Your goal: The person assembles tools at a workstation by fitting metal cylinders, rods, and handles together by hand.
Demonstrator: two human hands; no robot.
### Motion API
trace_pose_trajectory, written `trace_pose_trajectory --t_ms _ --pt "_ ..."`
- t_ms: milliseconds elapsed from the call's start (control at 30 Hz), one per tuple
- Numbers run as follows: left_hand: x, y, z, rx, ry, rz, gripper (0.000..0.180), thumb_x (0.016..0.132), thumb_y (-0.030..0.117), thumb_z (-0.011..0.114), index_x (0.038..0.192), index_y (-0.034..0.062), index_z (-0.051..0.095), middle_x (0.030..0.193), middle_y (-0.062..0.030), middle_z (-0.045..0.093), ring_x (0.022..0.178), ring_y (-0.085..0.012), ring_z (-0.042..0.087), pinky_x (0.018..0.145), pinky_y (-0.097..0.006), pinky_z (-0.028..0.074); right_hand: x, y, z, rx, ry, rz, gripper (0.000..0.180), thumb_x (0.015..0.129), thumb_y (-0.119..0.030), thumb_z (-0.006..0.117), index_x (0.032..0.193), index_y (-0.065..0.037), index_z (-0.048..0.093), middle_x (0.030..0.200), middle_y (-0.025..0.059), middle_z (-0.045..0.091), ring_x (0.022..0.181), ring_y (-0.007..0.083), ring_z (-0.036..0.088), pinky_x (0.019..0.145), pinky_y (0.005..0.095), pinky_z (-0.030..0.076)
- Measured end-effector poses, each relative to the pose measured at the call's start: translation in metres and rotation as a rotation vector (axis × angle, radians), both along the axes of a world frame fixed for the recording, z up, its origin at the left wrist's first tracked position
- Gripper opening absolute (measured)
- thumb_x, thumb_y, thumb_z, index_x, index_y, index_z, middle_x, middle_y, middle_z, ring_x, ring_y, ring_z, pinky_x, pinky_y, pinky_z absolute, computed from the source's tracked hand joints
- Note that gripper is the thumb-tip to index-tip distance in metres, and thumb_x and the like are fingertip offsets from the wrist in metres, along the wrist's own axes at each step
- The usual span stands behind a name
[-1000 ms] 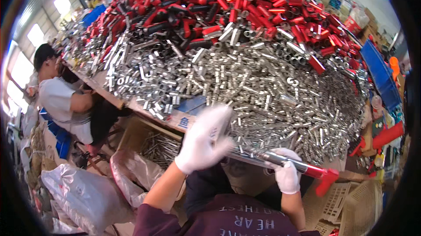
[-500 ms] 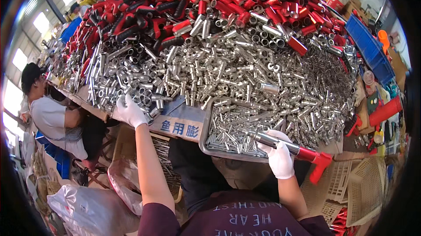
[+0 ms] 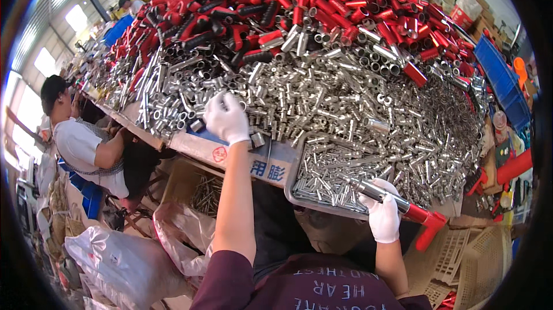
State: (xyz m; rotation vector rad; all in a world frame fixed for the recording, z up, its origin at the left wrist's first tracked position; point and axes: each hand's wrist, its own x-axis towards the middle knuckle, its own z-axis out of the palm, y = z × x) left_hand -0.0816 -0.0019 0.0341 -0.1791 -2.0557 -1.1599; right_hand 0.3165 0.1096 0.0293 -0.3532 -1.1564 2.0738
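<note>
My right hand, in a white glove, is closed around the silver barrel of a red pistol-shaped tool. The tool's narrow silver tip points left over a grey tray of slim metal pins, and its red handle hangs down at the right. My left hand, also gloved in white, is over the near left edge of a heap of silver metal parts. Its fingers are curled together, and a dark spot shows between them; what they hold, if anything, I cannot make out. Short silver sleeves lie beside it.
Red and black tool bodies are piled behind the metal parts. A blue crate leans at the right, near another red tool. At the left a co-worker sits by the table. Plastic bags and beige baskets stand below.
My left hand has moved right across the near edge of the heap, away from the sleeves, its fingers now curled in. My right hand still grips the tool. The whole view has shifted slightly.
</note>
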Motion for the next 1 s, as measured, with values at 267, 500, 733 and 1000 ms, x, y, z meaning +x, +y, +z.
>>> trace_pose_trajectory --t_ms 267,500,733,1000 --pt "0.007 0.010 0.047 -0.546 0.233 -0.618 0.030 0.088 0.015 0.064 0.115 0.0025 0.067 0.140 -0.0223 0.053 0.110 -0.0382 0.063 0.096 -0.041 0.051 0.002 -0.005 0.000 0.061 -0.039 0.039 0.038 0.100 -0.017 0.054 0.130 0.007 0.054 0.127 0.0188 0.060 0.115 0.0301 0.064 0.095 0.0431 0.057" --pt "0.023 -0.108 0.050 -0.796 -0.318 -0.687 0.027 0.089 0.020 0.067 0.110 0.0060 0.073 0.090 -0.0141 0.068 0.086 -0.0276 0.067 0.082 -0.038 0.053 0.002 -0.002 0.002 -0.004 0.012 0.041 0.037 0.100 -0.015 0.055 0.129 0.008 0.054 0.127 0.0192 0.060 0.115 0.0305 0.064 0.096 0.0433 0.057" --pt "0.061 -0.116 0.002 -0.699 -0.350 -0.505 0.051 0.079 0.025 0.081 0.120 0.0099 0.055 0.080 -0.0114 0.065 0.073 -0.0302 0.064 0.070 -0.040 0.052 0.001 -0.001 0.002 -0.013 0.043 0.040 0.036 0.100 -0.014 0.054 0.129 0.008 0.054 0.125 0.0187 0.061 0.113 0.0313 0.065 0.095 0.0434 0.057" --pt "0.063 -0.124 -0.005 -0.256 -0.406 -0.611 0.039 0.084 0.019 0.077 0.116 0.0031 0.061 0.089 -0.0127 0.068 0.079 -0.0240 0.066 0.074 -0.035 0.053 0.005 -0.002 -0.001 -0.027 0.056 0.055 0.036 0.101 -0.015 0.052 0.129 0.007 0.055 0.127 0.0187 0.061 0.113 0.0299 0.065 0.094 0.0431 0.057"
